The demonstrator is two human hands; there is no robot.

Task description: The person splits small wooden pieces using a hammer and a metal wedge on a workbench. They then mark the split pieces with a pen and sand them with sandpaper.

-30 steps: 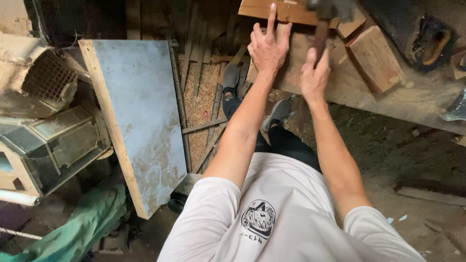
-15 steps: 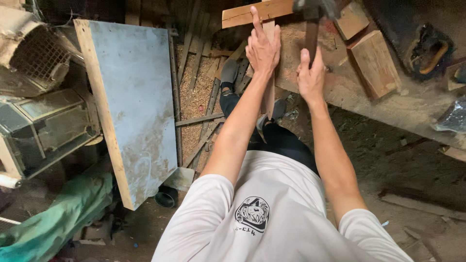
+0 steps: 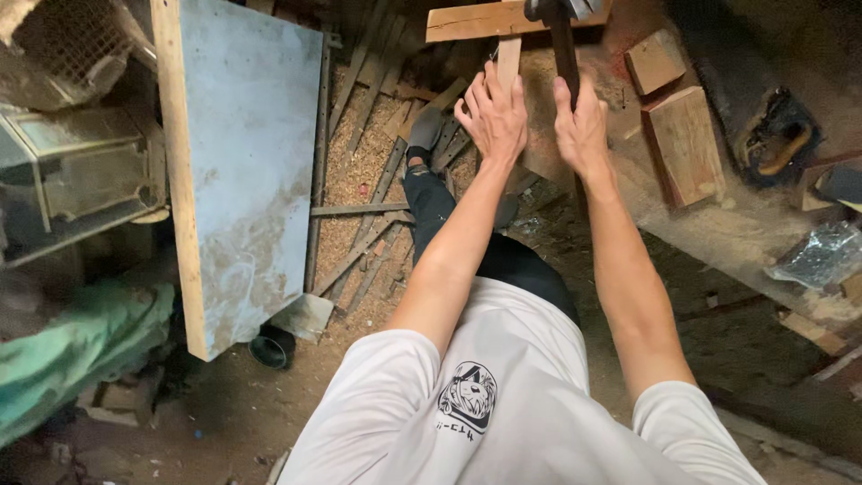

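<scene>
1. Far left: a wire cage (image 3: pixel 54 36) above a metal-framed box (image 3: pixel 76 175), with green cloth (image 3: pixel 72 337) bunched on the floor below.
2. Next along: a grey board (image 3: pixel 247 171) with a pale wooden edge, leaning upright over sawdust and loose slats (image 3: pixel 359 211).
3. Centre: left hand (image 3: pixel 494 112) wrapped around a narrow upright wooden strip (image 3: pixel 508 61), fingers closed on it, just under a wooden plank (image 3: pixel 476 20) lying crosswise.
4. Just beside it: right hand (image 3: pixel 582 126) gripping the dark handle of a hammer (image 3: pixel 561 40), its head at the top edge, touching or just over the plank; cannot tell which.
5. Right: two wooden blocks (image 3: pixel 687 144) lying on the dusty worktop (image 3: pixel 718 233), a dark shoe (image 3: pixel 772 144) beyond them, crumpled foil (image 3: pixel 822 256) at the edge.
</scene>
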